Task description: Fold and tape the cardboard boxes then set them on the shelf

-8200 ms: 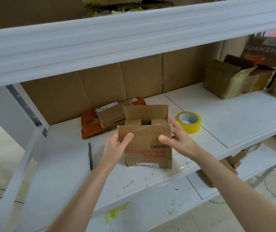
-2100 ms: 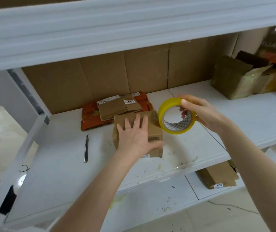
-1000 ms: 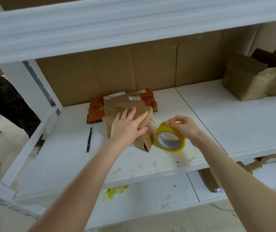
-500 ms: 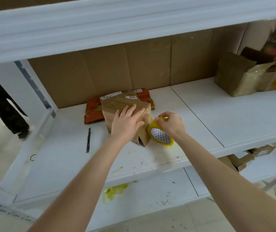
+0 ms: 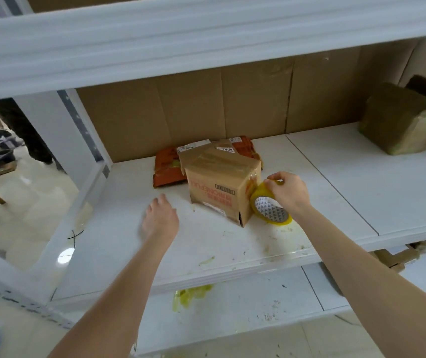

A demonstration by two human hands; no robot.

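Taping underway: box (image 5: 217, 187) is folded shut and sits mid-shelf (image 5: 335, 182). A glossy clear strip runs over its top and down the right face to the roll (image 5: 270, 209).

Right hand (image 5: 288, 192): grip curled round the roll's rim, roll pressed against the box's lower right side.
Left hand (image 5: 160, 218): off the box, low over the shelf just to its left, motion-blurred. Fingers look bent down; can't tell if the grip holds anything.

Status, my read: fold done, top seam taped, strip not yet cut from the roll. Left to do: sever the strip, smooth the end down, maybe tape the underside (not visible), then place the box. Flat cartons (image 5: 166, 167) lie right behind the box and look unfolded, so more to do. Taped boxes (image 5: 398, 125) sit at the far right of the same shelf.

Materials: box is brown corrugated with red print, white labels, and one bottom corner gaping slightly. Roll is a yellowish ring with a white core in a grey triangle pattern. Shelf is white board, scuffed, with yellowish smears. Cardboard sheets (image 5: 193, 107) line the back.
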